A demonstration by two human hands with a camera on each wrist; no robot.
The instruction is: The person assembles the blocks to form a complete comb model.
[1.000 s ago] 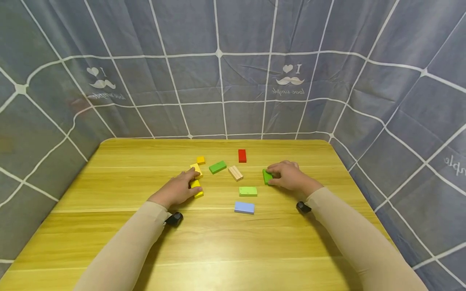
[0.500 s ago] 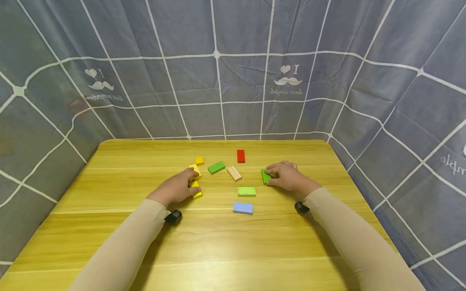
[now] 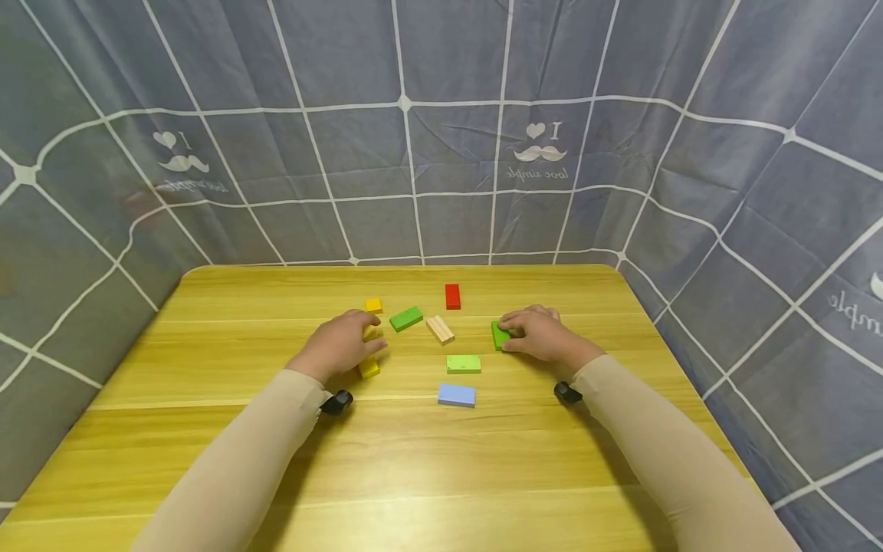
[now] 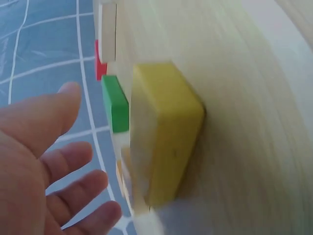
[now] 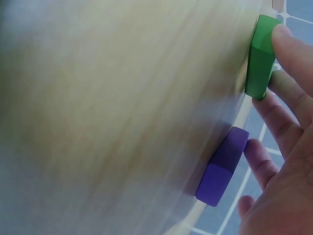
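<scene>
In the head view my left hand (image 3: 338, 345) hovers over two yellow blocks. The nearer yellow block (image 3: 369, 369) shows below the thumb, while the farther yellow block (image 3: 372, 334) is mostly hidden behind the fingers. In the left wrist view, that hand's thumb and fingers are spread, apart from the large yellow block (image 4: 171, 107). My right hand (image 3: 541, 334) pinches a green block (image 3: 500, 336) between thumb and fingers on the table. A purple block (image 5: 222, 166), hidden in the head view, lies beside it in the right wrist view, near a fingertip.
Between the hands lie another green block (image 3: 406, 319), a plain wood block (image 3: 440, 330), a light green block (image 3: 464, 364) and a blue block (image 3: 457, 395). A red block (image 3: 452, 297) and an orange block (image 3: 374, 306) lie farther back. A grey curtain (image 3: 448, 153) stands behind the table.
My left hand has come off the yellow blocks, lifting with its fingers spreading. My right hand stays at the green block. The whole head view has shifted slightly.
</scene>
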